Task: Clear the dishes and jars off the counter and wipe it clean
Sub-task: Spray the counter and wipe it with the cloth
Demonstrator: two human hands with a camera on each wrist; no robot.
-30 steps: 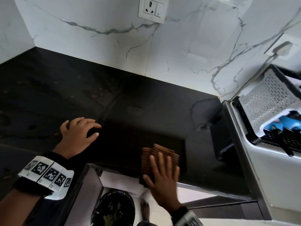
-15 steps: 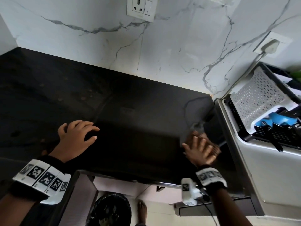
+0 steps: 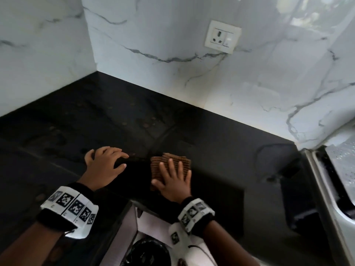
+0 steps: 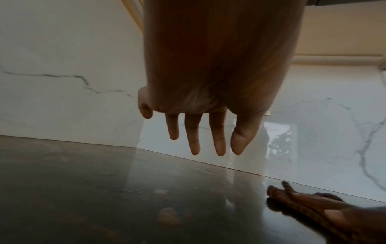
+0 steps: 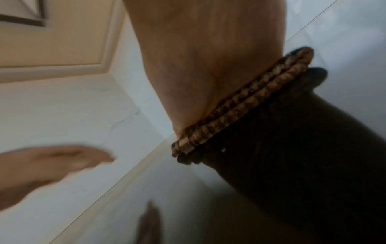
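Black stone counter [image 3: 221, 131] in a white marble corner, faint rings and smears on it. Right hand [image 3: 173, 181] flat, fingers spread, pressing a brown ribbed cloth [image 3: 169, 164] near the front edge. Left hand [image 3: 104, 167] just beside, released, fingers loosely bent, fingertips resting on the counter. Wall socket [image 3: 222, 37] above.

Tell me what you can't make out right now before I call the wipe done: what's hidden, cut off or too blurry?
- Counter under the brown cloth: covered by the cloth and right hand in every view.
- Sink area: cut off by the head view's right edge.
- Left hand: blurred in the right wrist view.
- Faint spots near the back: too dim to tell stains from stone pattern.
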